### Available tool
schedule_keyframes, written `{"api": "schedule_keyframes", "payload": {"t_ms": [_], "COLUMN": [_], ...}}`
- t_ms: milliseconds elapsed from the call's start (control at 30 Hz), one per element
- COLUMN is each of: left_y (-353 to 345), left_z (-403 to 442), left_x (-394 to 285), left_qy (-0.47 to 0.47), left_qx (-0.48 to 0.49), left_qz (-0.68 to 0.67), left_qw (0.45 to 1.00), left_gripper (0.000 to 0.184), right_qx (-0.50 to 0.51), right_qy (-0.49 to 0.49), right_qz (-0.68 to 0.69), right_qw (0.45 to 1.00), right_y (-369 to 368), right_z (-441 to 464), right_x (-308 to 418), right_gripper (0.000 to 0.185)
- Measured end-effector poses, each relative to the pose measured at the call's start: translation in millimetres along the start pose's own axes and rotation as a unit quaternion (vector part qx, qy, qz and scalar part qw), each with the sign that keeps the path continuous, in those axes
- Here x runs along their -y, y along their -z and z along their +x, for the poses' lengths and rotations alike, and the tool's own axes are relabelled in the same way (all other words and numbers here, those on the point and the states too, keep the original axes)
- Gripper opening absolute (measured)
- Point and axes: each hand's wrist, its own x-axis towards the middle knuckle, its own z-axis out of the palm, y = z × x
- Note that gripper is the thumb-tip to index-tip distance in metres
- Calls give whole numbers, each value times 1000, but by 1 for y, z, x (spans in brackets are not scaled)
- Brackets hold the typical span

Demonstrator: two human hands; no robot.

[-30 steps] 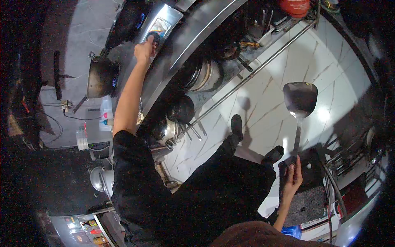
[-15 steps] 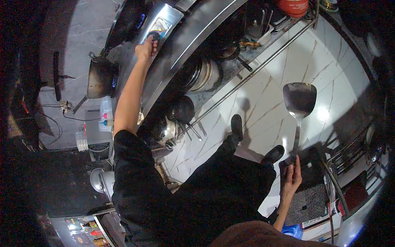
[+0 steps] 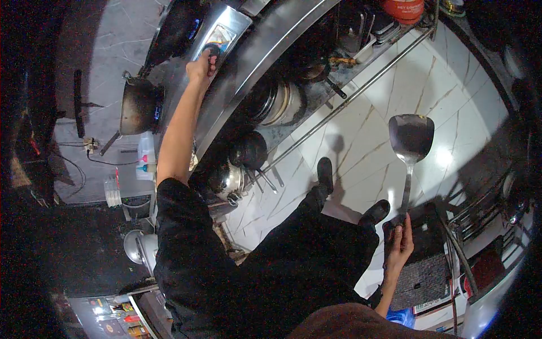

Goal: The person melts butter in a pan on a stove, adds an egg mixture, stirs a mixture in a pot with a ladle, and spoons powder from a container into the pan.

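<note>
My left hand (image 3: 200, 66) reaches to the stove's shiny metal front panel (image 3: 232, 25), with its fingers closed around a dark control knob (image 3: 212, 50). At the right, my right hand (image 3: 400, 247) grips the dark handle of a wok spatula (image 3: 412, 138). The spatula's broad metal blade is held up over the floor, away from the cookware. Near my left hand, a blue flame shows beside a dark wok (image 3: 172, 28). A scorched saucepan (image 3: 140, 106) sits on the stove next to my left forearm, with some blue flame at its edge.
Below the stove, a shelf holds several pots (image 3: 285, 101) and pans (image 3: 248, 150), some handles sticking out past a metal rail (image 3: 350, 93). A red container (image 3: 403, 10) stands at the far end. Marble-patterned tiles (image 3: 361, 135) cover the floor. Metal racks (image 3: 480, 217) stand on the right.
</note>
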Motion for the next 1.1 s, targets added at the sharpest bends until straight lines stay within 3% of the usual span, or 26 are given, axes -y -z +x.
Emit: {"api": "schedule_keyframes", "payload": {"t_ms": [433,633,800,867,933,1000,1033,1100], "left_y": [4,1,3,11,31,64,86,131], "left_z": [12,-4,-23,-29,-43,-51,-71,-95], "left_x": [7,-4,-10,-3,13,60,71,102], "left_qy": [25,-9,-74,-63,-82,-270,-205,-209], "left_qx": [17,-10,-12,-8,29,-70,-38,-79], "left_qz": [-32,37,184,166,175,349,325,364], "left_qw": [999,999,980,984,981,895,923,904], "left_gripper": [25,26,43,59,59,53,43,29], "right_qx": [1,5,14,-20,-35,-17,1,-19], "right_qy": [3,8,-36,-1,3,13,37,89], "right_qz": [-13,-12,-28,-43,-66,-81,-80,15], "right_qw": [1000,1000,999,999,997,996,996,996], "right_y": [2,4,5,6,10,16,21,3], "right_z": [3,5,1,-2,-5,-3,1,6], "right_x": [0,-3,26,17,22,32,34,78], "right_gripper": [39,39,35,34,33,33,34,28]}}
